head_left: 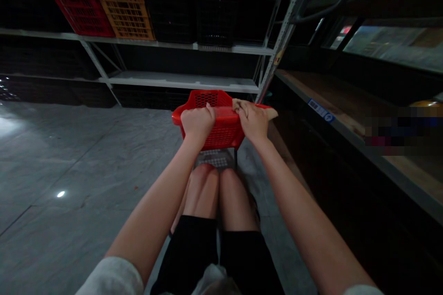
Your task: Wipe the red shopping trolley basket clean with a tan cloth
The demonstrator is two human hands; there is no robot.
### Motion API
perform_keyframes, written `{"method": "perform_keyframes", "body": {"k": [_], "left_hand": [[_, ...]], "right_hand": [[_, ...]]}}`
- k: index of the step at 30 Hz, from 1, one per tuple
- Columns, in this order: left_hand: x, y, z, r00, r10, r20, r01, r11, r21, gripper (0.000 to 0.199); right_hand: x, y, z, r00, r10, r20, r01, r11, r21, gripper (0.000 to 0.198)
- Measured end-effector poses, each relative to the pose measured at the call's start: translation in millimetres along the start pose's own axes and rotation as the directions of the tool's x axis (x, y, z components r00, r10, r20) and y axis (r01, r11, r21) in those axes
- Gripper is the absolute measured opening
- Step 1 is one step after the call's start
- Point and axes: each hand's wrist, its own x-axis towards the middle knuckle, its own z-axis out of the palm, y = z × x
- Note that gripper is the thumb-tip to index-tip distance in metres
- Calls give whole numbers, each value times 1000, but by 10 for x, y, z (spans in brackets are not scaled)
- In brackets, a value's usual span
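Observation:
In front of my knees stands a red plastic shopping cart [224, 134] with perforated walls and a broad handle along its near rim. My left hand [198, 122] is closed around the left part of that handle, thumb on top. At the right end, my right hand [254, 121] presses a tan cloth [272, 113] against the rim. The cloth pokes out on both sides of its closed fingers. The inside of the cart is mostly hidden by the handle and my hands.
A metal rack [235, 49] spans the far side, holding a red crate [86, 13], a yellow crate [128, 16] and several black ones. Along the right runs a low wooden shelf [332, 92] with a blue label [321, 109] on its edge. Grey floor [76, 161] extends left.

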Motion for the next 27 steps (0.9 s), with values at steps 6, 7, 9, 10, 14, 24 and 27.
{"method": "perform_keyframes", "body": {"k": [6, 7, 9, 10, 14, 24, 27], "left_hand": [[16, 63, -4, 997, 53, 57, -55, 998, 34, 70], [14, 62, -23, 995, 73, 73, -76, 996, 42, 69], [29, 22, -79, 984, 134, 119, -141, 989, 50, 66], [50, -25, -115, 974, 169, 151, -178, 983, 47, 65], [204, -392, -255, 877, 337, 343, -339, 939, -55, 56], [140, -619, -140, 958, 180, 226, -190, 982, 23, 63], [64, -448, -135, 959, 197, 205, -203, 979, 9, 60]], "right_hand": [[-18, -383, 186, 978, -202, 59, 193, 972, 137, 40], [-41, -417, 222, 976, -212, 57, 201, 968, 151, 41], [-59, -419, 276, 977, -211, 43, 200, 964, 177, 43], [-46, -383, 289, 977, -211, 32, 202, 961, 188, 43], [142, -82, 229, 988, -156, 16, 150, 971, 186, 41], [425, 297, 195, 994, 45, 100, -49, 998, 37, 42], [281, 180, 235, 999, -39, 6, 38, 995, 97, 40]]}}
